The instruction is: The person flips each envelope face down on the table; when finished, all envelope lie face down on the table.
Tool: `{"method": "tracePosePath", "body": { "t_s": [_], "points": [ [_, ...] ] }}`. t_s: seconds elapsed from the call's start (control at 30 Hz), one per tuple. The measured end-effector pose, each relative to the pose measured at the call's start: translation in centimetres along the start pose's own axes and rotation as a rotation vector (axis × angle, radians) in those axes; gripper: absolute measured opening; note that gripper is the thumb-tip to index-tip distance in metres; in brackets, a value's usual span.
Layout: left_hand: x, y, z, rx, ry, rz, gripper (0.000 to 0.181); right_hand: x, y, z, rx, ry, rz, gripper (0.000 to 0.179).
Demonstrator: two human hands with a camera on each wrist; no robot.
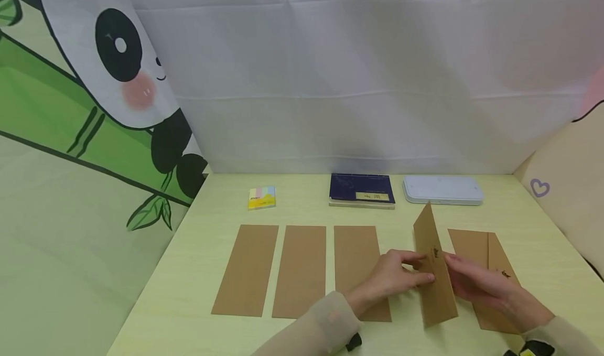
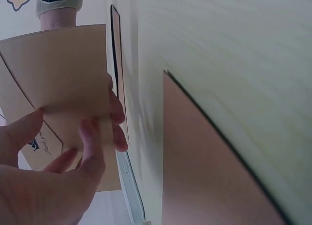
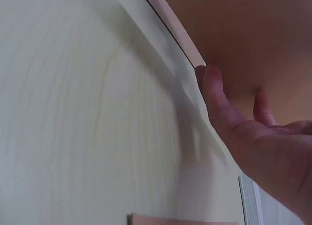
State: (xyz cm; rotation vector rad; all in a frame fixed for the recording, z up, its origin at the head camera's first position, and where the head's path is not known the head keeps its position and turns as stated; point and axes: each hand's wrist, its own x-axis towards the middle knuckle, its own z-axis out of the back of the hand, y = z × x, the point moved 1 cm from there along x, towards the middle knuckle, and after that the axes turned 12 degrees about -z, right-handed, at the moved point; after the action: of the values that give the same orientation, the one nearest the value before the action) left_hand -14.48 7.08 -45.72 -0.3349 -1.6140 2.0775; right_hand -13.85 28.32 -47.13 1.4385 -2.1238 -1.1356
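A brown kraft envelope point(image 1: 435, 295) with dark print on its flap stands on edge above the table between both hands. My right hand point(image 1: 488, 288) holds it from the right, and its fingertips point(image 2: 118, 115) curl round one edge in the left wrist view. On the flap side, my left hand point(image 1: 389, 274) touches the envelope with thumb and fingertips. That view shows the flap lying flat under the left thumb point(image 2: 30, 126). Beneath the right forearm lies another printed envelope point(image 1: 472, 246), flap side up. The third plain brown envelope point(image 1: 355, 246) is partly hidden by the left hand.
Two more plain brown envelopes point(image 1: 247, 269) point(image 1: 299, 269) lie in the row at left. Along the back stand a pad of sticky notes point(image 1: 261, 197), a dark blue notebook point(image 1: 360, 188) and a pale flat case point(image 1: 442, 190). A white cloth wall point(image 1: 330, 109) closes the table's far side.
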Motion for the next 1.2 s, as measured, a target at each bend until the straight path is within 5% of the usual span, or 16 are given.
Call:
{"method": "tracePosePath", "body": {
  "t_s": [0.13, 0.3, 0.53, 0.9, 1.2],
  "points": [
    [0.0, -0.3, -0.1, -0.125, -0.062, -0.032, 0.042, 0.1, 0.1, -0.1, -0.031, -0.021, -0.01, 0.042],
    [0.0, -0.7, 0.1, -0.172, -0.098, -0.089, 0.045, 0.3, 0.1, -0.2, -0.096, -0.085, -0.023, 0.033],
    [0.0, -1.1, 0.6, -0.188, -0.109, -0.142, 0.04, 0.7, 0.1, -0.5, -0.3, -0.289, -0.037, 0.026],
    [-0.1, -0.9, 0.9, -0.359, -0.151, -0.076, 0.027, 0.8, 0.0, -0.6, -0.631, -0.718, -0.126, 0.035],
    [-0.1, -0.3, 1.4, -0.405, -0.187, -0.051, 0.03, 0.9, 0.2, -1.0, -0.732, -0.818, -0.101, 0.046]
  ]
}}
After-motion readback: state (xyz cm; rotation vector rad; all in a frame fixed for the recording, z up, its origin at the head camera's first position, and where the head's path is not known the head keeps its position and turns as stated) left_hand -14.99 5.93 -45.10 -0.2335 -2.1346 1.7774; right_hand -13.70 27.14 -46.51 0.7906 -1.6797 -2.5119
